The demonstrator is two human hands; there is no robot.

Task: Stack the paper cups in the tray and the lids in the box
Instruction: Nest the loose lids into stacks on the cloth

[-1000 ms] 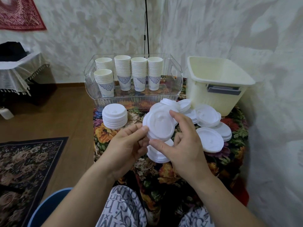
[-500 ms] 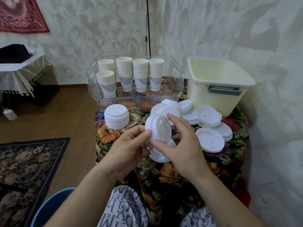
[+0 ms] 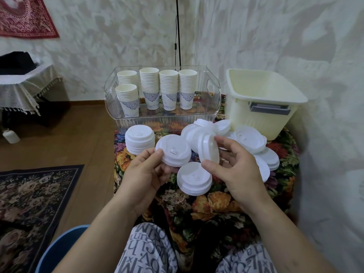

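1. Desk [image 3: 197, 213] is draped in a floral woven cloth.
2. Cream plastic box [image 3: 262, 113], ribbed and rectangular, is set at the back right, with loose lids [image 3: 250, 138] piled just in front of it.
3. Clear ridged tray [image 3: 211, 89] at the back holds five stacks of paper cups [image 3: 168, 89], upright.
4. Neat lid stack [image 3: 139, 141] is seen at left, a shorter one [image 3: 194, 179] between the hands.
5. A flat white round lid [image 3: 174, 150] is pinched by left hand [image 3: 141, 174] fingers.
6. A lid on edge [image 3: 208, 148] is gripped by right hand [image 3: 238, 170] fingers, hiding lids behind.
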